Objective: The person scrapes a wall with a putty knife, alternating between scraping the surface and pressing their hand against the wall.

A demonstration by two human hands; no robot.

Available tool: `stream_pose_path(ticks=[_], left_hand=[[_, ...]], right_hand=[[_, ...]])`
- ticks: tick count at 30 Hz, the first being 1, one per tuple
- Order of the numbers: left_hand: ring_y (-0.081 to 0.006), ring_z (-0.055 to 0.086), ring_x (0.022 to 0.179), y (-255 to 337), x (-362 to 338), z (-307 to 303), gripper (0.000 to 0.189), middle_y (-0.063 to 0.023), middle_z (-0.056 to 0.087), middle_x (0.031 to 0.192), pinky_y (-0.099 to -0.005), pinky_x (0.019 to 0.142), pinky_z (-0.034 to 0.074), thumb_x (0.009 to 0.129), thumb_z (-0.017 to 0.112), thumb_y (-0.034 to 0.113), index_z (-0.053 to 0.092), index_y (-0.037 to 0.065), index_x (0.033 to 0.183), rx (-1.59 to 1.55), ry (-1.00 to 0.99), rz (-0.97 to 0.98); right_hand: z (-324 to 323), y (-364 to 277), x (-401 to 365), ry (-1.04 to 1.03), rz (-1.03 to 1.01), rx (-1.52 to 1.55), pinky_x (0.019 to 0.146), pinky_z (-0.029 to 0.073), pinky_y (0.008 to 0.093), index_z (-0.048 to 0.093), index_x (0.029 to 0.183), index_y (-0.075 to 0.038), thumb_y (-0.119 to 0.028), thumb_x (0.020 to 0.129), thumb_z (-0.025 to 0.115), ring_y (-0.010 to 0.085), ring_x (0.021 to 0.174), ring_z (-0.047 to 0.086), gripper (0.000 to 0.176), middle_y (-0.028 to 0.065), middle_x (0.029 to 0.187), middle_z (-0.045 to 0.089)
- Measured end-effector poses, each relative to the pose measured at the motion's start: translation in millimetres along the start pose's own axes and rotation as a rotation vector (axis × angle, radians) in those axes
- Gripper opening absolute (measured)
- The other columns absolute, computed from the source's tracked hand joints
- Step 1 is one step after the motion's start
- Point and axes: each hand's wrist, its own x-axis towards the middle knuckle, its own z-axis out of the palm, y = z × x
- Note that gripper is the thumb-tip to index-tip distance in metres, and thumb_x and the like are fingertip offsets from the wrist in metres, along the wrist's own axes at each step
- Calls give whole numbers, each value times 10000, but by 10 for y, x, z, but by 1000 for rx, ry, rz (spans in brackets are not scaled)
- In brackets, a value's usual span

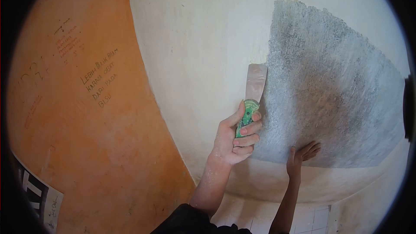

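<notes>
My left hand point(237, 136) is wrapped around the green handle of a putty knife point(256, 82), with the thumb along the handle's left side. The wide metal blade points up, its tip at the border between the white paint point(203, 39) and a rough grey bare patch point(329, 78) of wall. White dust covers the left hand and forearm. Lower and to the right, my right hand point(303, 154) rests on the lower part of the grey patch, fingers stretched out and thumb apart. Nothing shows in that hand.
An orange wall point(130, 147) with handwriting point(100, 78) meets the white wall at a corner on the left. A black-and-white printed sheet point(43, 199) is at the lower left. White tiles point(310, 221) appear at the bottom, and a dark object point(408, 108) stands at the right edge.
</notes>
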Motion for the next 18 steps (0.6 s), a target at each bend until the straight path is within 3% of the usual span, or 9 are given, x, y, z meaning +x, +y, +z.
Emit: stream_pose_path(ticks=[6,9,11,18], left_hand=[[-73,293,434,118,80,-13,456,-14,409,697,-206,323,162,1034,293,455,478,39,1027,3,5,-30],[-74,304,430,146,197,114,446,-17,418,702,-203,320,179,1034,299,444,476,35,1011,98,-13,60],[-75,328,445,18,40,-15,444,-21,420,705,-202,317,193,1035,304,433,484,30,986,-60,-22,-9],[-77,331,440,63,-20,105,417,-2,392,672,-211,296,217,1027,344,433,473,40,967,-112,23,-25]], right_hand=[[3,1,-42,3,15,-12,1103,-159,555,-134,1490,-11,-538,964,370,413,1416,-229,899,253,1545,-193],[-52,6,-28,-10,-5,-8,1101,-160,556,-136,1488,-7,-541,965,365,415,1416,-230,901,255,1544,-191],[-5,37,-27,-11,10,1,1101,-159,556,-140,1489,-12,-540,966,364,417,1416,-229,897,256,1544,-189],[-11,-33,5,1,6,7,1101,-161,557,-138,1491,-19,-521,976,361,415,1416,-228,876,253,1546,-187]])
